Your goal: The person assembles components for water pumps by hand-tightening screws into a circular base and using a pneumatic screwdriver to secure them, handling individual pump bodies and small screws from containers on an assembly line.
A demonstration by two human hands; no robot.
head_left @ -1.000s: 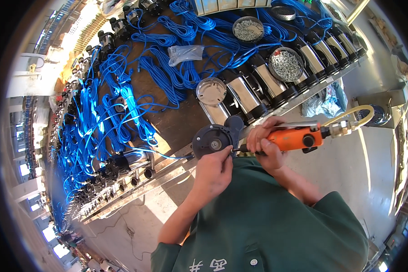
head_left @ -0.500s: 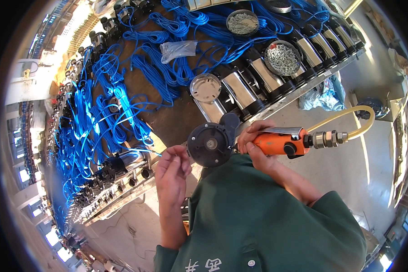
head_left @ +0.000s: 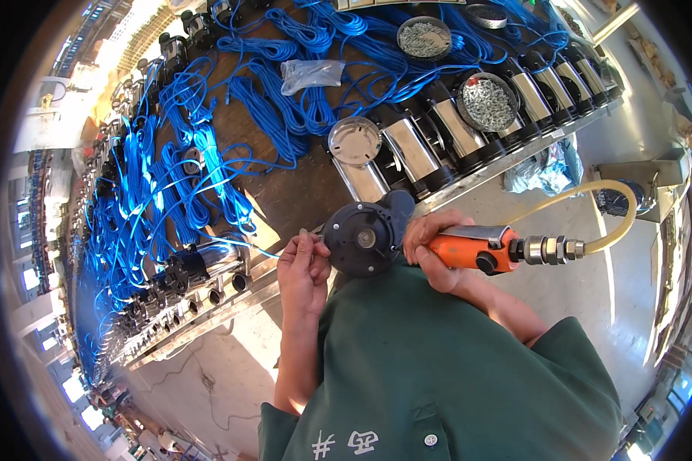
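Note:
A round black pump housing [head_left: 355, 247] with screws around its rim faces up in front of my body, at the near edge of the bench. My right hand [head_left: 432, 247] is wrapped round an orange air screwdriver [head_left: 477, 250], its front end pointing at the right side of the housing. The tip is hidden by my fingers. My left hand [head_left: 304, 265] is closed in a pinch beside the left rim of the housing; whatever lies between the fingertips is too small to make out. A blue cable [head_left: 263, 252] runs up to this hand from the left.
A yellow air hose [head_left: 621, 223] loops from the screwdriver. Steel-bodied pumps [head_left: 415, 154] line the bench edge. A bowl of screws [head_left: 487, 102], another screw bowl [head_left: 424, 38] and a round metal lid [head_left: 354, 141] sit nearby. Blue cable coils [head_left: 265, 107] and a plastic bag [head_left: 312, 75] cover the bench.
The view has shifted slightly. My left hand's fingers have drawn closer together, up beside the housing's rim. My right hand keeps its hold on the air screwdriver.

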